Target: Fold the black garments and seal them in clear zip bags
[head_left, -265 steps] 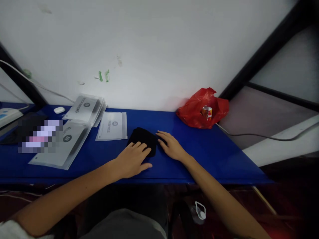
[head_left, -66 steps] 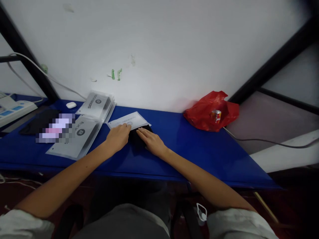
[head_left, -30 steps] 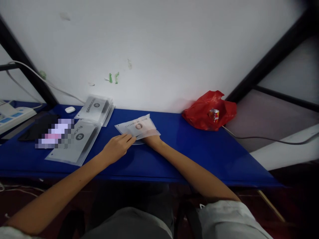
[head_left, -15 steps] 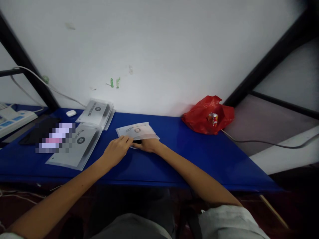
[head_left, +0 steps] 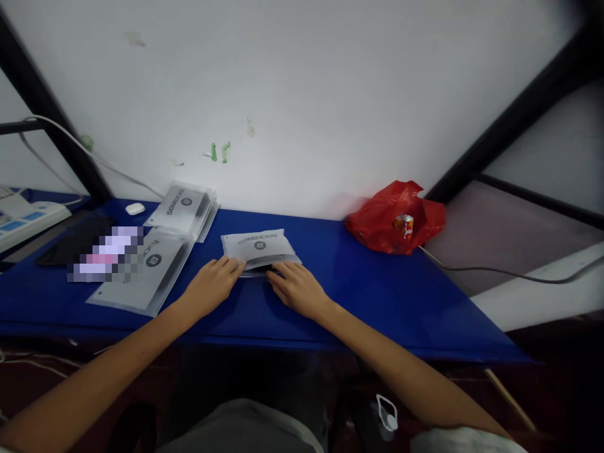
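Note:
A frosted plastic bag (head_left: 262, 246) with a ROCKBROS print lies flat on the blue table, its near edge gaping a little, with something dark showing inside. At its near left corner, my left hand (head_left: 214, 283) pinches the edge with fingers closed. My right hand (head_left: 299, 289) has its fingers curled on the near right edge, gripping the upper layer. The fingertips of both hands are partly hidden.
Similar printed bags lie in a back stack (head_left: 182, 211) and a front stack (head_left: 151, 270) on the left. Near them are a blurred-out phone (head_left: 108, 251), a white case (head_left: 135, 209) and a power strip (head_left: 35, 223). A red plastic bag (head_left: 382, 220) holding a can sits right.
My right hand has come out of the bag's mouth and now grips its near edge. The bag lies flatter. My left hand has shifted slightly left along the edge.

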### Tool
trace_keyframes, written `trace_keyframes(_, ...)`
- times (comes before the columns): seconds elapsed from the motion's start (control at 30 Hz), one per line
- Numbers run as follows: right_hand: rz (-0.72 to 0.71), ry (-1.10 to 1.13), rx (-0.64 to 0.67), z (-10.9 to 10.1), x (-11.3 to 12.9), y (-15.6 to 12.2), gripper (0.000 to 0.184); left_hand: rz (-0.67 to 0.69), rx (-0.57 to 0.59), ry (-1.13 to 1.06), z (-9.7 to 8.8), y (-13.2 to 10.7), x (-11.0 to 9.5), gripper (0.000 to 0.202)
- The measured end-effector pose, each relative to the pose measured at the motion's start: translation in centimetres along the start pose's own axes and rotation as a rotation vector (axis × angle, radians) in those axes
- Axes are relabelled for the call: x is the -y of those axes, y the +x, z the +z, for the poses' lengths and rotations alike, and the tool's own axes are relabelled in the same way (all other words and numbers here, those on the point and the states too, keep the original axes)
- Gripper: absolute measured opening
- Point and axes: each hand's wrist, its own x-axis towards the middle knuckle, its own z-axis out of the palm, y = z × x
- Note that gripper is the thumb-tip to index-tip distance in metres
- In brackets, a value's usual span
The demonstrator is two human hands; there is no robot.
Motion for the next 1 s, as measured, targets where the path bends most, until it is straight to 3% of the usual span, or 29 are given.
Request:
trace_keyframes(0.43,0.136,0.087,0.161,0.6,0.2,0.9,0.047,0.040,0.068,0.065,1.4,0.2,-0.2,0.034)
trace_keyframes(0.57,0.162,0.053,0.147,0.6,0.2,1.0,0.049,0.001,0.014,0.075,1.3,0.5,-0.6,0.025)
trace_keyframes(0.67,0.169,0.030,0.085,-0.2,0.1,1.3,0.035,-0.013,-0.063,0.051,0.3,0.6,-0.2,0.024)
trace_keyframes(0.83,0.141,0.060,-0.224,-2.8,-0.2,2.6,0.024,0.003,-0.200,-0.176,-2.8,0.7,2.0,0.031)
trace_keyframes(1.0,0.075,0.241,-0.272,-4.0,-0.4,4.2,0.010,0.013,-0.306,-0.583,-4.4,0.8,3.0,0.025)
